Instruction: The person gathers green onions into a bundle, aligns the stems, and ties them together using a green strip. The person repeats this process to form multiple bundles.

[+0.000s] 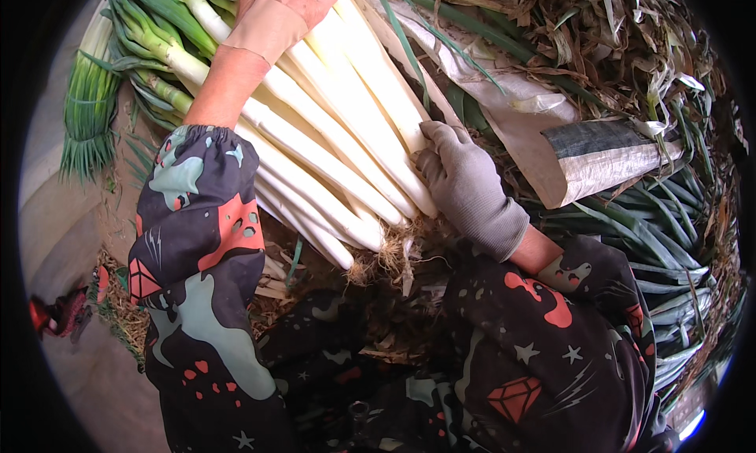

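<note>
A bundle of leeks [339, 130], thick and white-stemmed, lies slantwise before me, its rooted ends [390, 252] toward me and green tops at the upper left. My left hand [276, 12], with a tan covering around the palm and wrist, is closed on the stalks at the top; the picture's edge cuts off some fingers. Lower down, my right hand [468, 185], in a grey knit glove, grips the outermost leek on the right near its root end. Its thumb and fingertips press against the white stem.
Another bundle of green leek tops [90, 106] lies at the far left. Dry leaves and husks [583, 27] are heaped at the upper right, beside a pale woven sheet [520, 122] with a folded edge. More green leaves [669, 256] lie right of my sleeve. Something red [59, 315] is at the left.
</note>
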